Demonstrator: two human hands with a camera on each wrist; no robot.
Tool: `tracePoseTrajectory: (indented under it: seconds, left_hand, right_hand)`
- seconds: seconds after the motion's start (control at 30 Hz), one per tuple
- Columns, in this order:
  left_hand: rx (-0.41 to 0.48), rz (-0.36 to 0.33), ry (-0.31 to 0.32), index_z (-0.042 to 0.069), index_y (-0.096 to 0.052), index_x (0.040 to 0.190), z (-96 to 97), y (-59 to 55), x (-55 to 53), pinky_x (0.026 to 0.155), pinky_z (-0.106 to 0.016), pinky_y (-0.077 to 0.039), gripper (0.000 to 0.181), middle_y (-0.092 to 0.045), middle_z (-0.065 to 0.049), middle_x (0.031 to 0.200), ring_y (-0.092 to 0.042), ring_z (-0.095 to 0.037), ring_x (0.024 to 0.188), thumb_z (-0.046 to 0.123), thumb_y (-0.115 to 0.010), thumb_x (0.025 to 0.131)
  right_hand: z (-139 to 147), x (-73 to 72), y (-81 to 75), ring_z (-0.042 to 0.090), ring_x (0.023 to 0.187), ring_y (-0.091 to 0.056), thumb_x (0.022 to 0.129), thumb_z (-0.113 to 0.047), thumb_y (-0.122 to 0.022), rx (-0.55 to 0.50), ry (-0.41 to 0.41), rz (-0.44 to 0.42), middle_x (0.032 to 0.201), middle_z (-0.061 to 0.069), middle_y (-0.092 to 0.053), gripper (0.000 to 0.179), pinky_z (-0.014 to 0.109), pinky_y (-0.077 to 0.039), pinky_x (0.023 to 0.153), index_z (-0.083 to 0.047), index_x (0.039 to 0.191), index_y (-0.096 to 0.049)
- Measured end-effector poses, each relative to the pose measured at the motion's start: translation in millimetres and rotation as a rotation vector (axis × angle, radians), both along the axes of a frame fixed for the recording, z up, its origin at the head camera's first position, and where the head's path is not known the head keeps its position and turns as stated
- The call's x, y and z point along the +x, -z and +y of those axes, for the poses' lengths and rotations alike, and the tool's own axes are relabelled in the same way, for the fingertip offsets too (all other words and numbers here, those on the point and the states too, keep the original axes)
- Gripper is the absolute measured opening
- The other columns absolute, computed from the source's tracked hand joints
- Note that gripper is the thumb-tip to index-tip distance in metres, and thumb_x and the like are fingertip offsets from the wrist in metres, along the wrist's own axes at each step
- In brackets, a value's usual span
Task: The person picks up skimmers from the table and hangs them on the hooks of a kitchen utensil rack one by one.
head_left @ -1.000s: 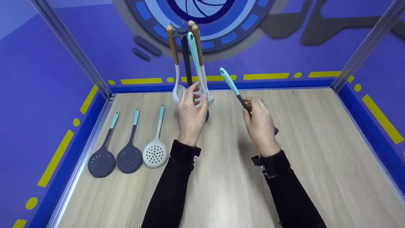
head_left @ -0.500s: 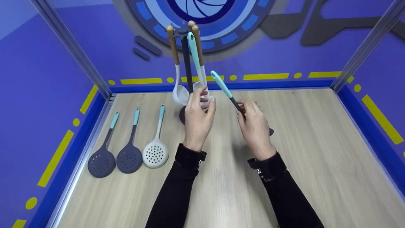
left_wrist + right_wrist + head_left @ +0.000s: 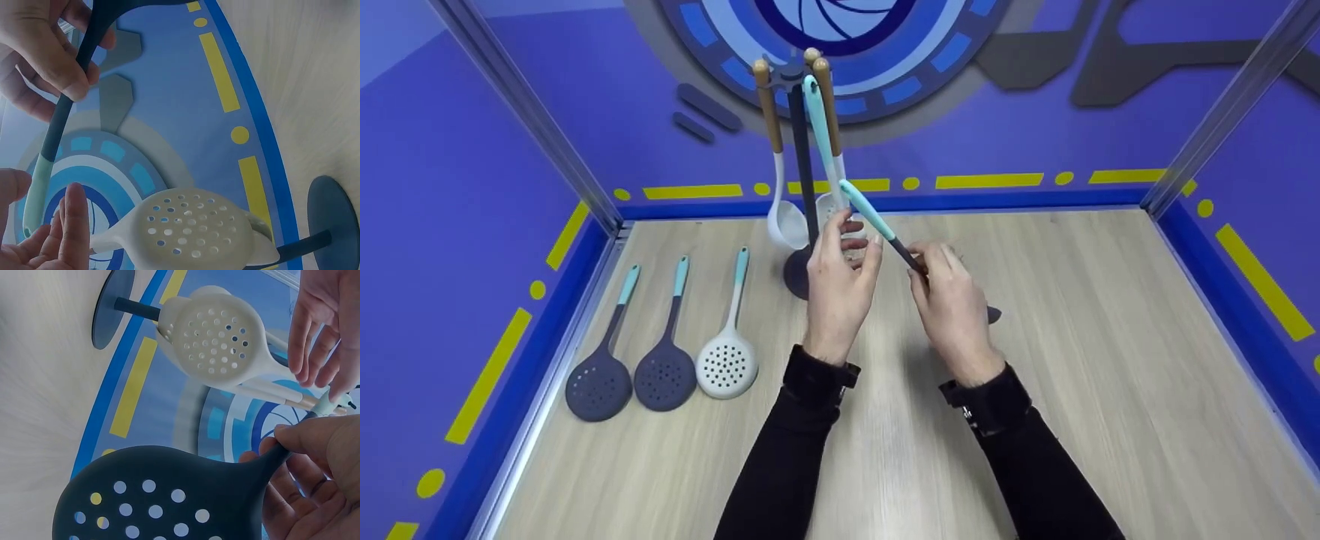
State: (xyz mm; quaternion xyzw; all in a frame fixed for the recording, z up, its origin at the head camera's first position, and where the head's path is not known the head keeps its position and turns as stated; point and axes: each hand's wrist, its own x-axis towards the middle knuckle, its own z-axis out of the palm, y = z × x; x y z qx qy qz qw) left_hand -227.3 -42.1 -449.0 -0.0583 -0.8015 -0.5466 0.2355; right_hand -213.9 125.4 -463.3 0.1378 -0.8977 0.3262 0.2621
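My right hand [image 3: 952, 319] pinches the dark shaft of a slotted skimmer [image 3: 868, 212] with a turquoise handle. The skimmer is tilted, its handle end pointing up and left; its holed dark head [image 3: 163, 464] shows large in the right wrist view. Around that handle end, my left hand [image 3: 840, 289] has its thumb and fingers spread; in the left wrist view I cannot tell whether its fingers [image 3: 76, 225] touch it. Behind the left hand is a dark utensil stand [image 3: 804, 165]. A white skimmer [image 3: 146, 247] with a turquoise handle hangs on it, partly hidden by my hand.
Also on the stand hang a white ladle [image 3: 787, 225] and other wooden-handled utensils. At the left, two dark skimmers [image 3: 665, 379] and a white skimmer [image 3: 727, 367] lie in a row on the wooden table [image 3: 1110, 375]. Blue panels [image 3: 1035, 142] enclose the back and sides.
My right hand has carried the dark skimmer left, so its handle end reaches my left hand. My left hand has drawn slightly right and down, away from the hanging white skimmer.
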Motion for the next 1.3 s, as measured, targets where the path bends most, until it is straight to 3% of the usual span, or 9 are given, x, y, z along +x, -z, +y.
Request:
tracePoseTrajectory:
  seconds: [0.3, 0.6, 1.1, 1.3]
  left_hand:
    - [0.107, -0.050, 0.034, 0.012, -0.053, 0.167, 5.6, 3.3, 1.7, 0.096, -0.033, -0.073, 0.060, -0.075, -0.009, 0.140, -0.081, -0.020, 0.122, 0.025, -0.079, 0.115]
    - [0.166, -0.054, 0.035, 0.011, -0.045, 0.170, 11.5, 4.8, 4.2, 0.095, -0.030, -0.072, 0.066, -0.071, -0.010, 0.136, -0.080, -0.018, 0.119, 0.021, -0.079, 0.114]
    - [0.106, -0.008, 0.046, 0.010, -0.056, 0.160, 13.1, -3.8, 5.7, 0.089, -0.027, -0.072, 0.052, -0.075, -0.012, 0.133, -0.082, -0.020, 0.118, 0.011, -0.076, 0.112]
    - [0.044, 0.015, 0.043, 0.006, -0.061, 0.155, 12.7, -7.7, 7.5, 0.091, -0.024, -0.072, 0.045, -0.077, -0.013, 0.132, -0.083, -0.021, 0.119, 0.011, -0.074, 0.113]
  right_hand:
    - [-7, 4.3, 2.5, 0.037, 0.107, -0.082, 0.111, -0.002, -0.078, 0.007, -0.008, 0.011, 0.115, 0.015, -0.078, 0.024, 0.055, -0.072, 0.090, -0.007, 0.134, -0.075]
    - [-12, 6.1, 4.4, 0.034, 0.105, -0.081, 0.109, 0.002, -0.079, 0.005, -0.046, 0.024, 0.116, 0.016, -0.077, 0.028, 0.052, -0.072, 0.085, -0.003, 0.135, -0.073]
    - [-11, 4.7, 0.5, 0.031, 0.112, -0.083, 0.114, -0.003, -0.075, -0.023, -0.135, -0.093, 0.125, 0.018, -0.076, 0.027, 0.039, -0.074, 0.081, -0.003, 0.139, -0.066]
    - [-9, 4.3, -2.6, 0.034, 0.114, -0.083, 0.113, -0.004, -0.076, -0.002, -0.137, -0.111, 0.127, 0.019, -0.077, 0.029, 0.042, -0.074, 0.084, -0.003, 0.141, -0.065]
